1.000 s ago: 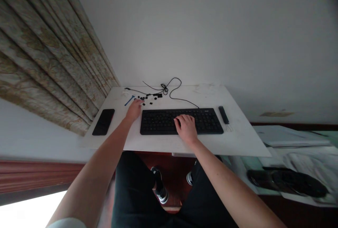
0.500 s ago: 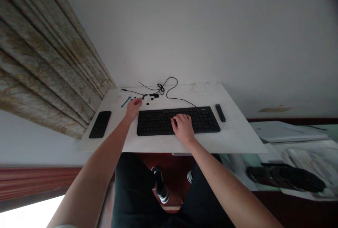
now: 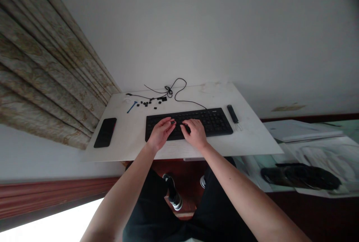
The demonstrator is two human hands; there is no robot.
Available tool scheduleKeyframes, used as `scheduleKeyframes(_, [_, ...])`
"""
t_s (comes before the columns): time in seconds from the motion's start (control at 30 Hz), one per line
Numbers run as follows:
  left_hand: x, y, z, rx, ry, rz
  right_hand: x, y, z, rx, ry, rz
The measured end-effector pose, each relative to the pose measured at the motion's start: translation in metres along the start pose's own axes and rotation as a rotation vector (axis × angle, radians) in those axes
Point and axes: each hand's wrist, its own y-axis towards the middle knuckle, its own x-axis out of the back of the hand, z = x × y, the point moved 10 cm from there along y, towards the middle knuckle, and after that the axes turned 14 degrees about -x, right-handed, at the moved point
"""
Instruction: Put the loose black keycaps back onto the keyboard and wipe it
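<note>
A black keyboard [image 3: 218, 124] lies on the white table. My left hand [image 3: 160, 133] is over its left-middle part, palm partly turned up, with a small black keycap [image 3: 172, 122] pinched at the fingertips. Close beside it, my right hand [image 3: 195, 132] rests on the middle of the keyboard, its fingers bent and its thumb apart from them; I see nothing held in it. Several loose black keycaps [image 3: 146, 104] are scattered behind the keyboard's left end, near a blue stick-like tool [image 3: 131, 107].
The keyboard's black cable [image 3: 190, 101] runs in a knotted bundle along the back by the wall. A black phone [image 3: 105, 132] lies at the left. At the right is a black-handled tool with thin wire prongs [image 3: 232, 113]. Papers and a dark object [image 3: 301, 176] sit lower right.
My left hand has moved right from the scattered keycaps to the keyboard, now with a keycap in its fingers. My right hand has stayed on the keyboard. The view has shifted slightly.
</note>
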Motion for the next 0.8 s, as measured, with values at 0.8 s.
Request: scheduleKeyframes(0.8, [0.050, -0.023, -0.089, -0.733, 1.150, -0.081, 0.003, 0.000, -0.026, -0.066, 0.233, -0.143])
